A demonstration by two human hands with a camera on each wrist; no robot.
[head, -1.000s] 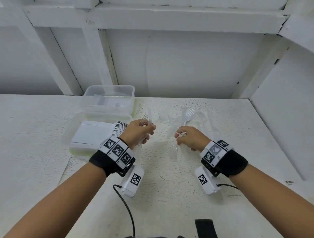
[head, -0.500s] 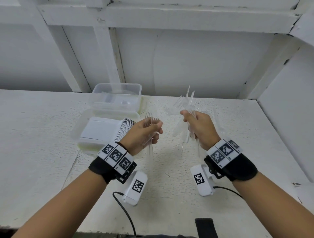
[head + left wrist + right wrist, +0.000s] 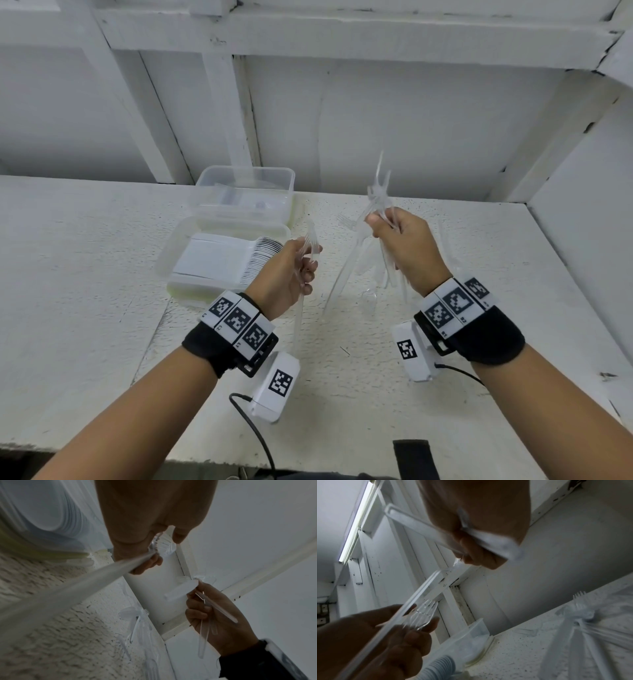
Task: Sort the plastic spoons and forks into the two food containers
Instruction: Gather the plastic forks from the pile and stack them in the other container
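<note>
My left hand (image 3: 306,262) grips a few clear plastic forks (image 3: 311,236) upright, tines up, handles hanging down past the wrist. Beside it my right hand (image 3: 381,223) holds a splayed bundle of clear cutlery (image 3: 378,192) lifted above the table. In the right wrist view the left hand's forks (image 3: 423,613) show their tines clearly. The near food container (image 3: 178,246) holds a row of stacked white spoons (image 3: 260,257). The far clear container (image 3: 289,185) stands behind it. Loose clear cutlery (image 3: 580,613) lies on the table to the right.
Everything stands on a white speckled table (image 3: 102,291) against a white panelled wall (image 3: 394,120). A side wall (image 3: 589,205) closes the right. Wrist camera cables (image 3: 253,431) hang near the front edge.
My right hand has lifted its bundle of cutlery up off the table. The left hand has risen slightly with its forks.
</note>
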